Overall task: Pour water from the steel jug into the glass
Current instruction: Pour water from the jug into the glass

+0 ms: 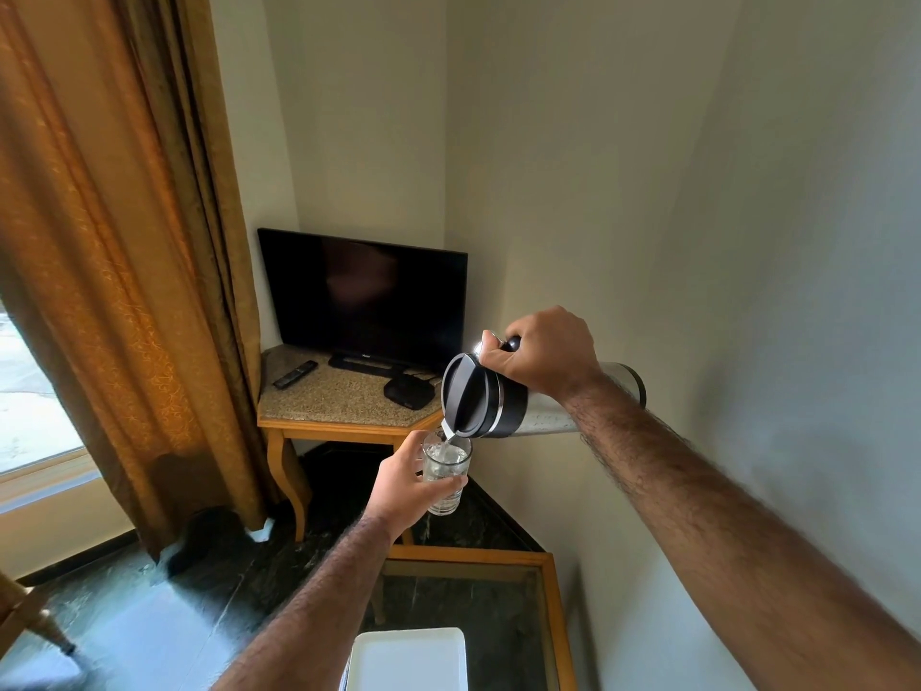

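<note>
Steel jug (548, 406) (tipped) — hands grip it, glass (445, 473).

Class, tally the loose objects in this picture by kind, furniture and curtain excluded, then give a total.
Steel jug: 1
Glass: 1
Television: 1
Remote control: 1
Black set-top box: 1
White tray: 1
Total: 6

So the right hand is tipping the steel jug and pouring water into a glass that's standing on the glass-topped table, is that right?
Not quite. The right hand is tipping the steel jug and water is running into the glass, but the head view shows the glass held in the air by the left hand, not standing on the glass-topped table.
</note>
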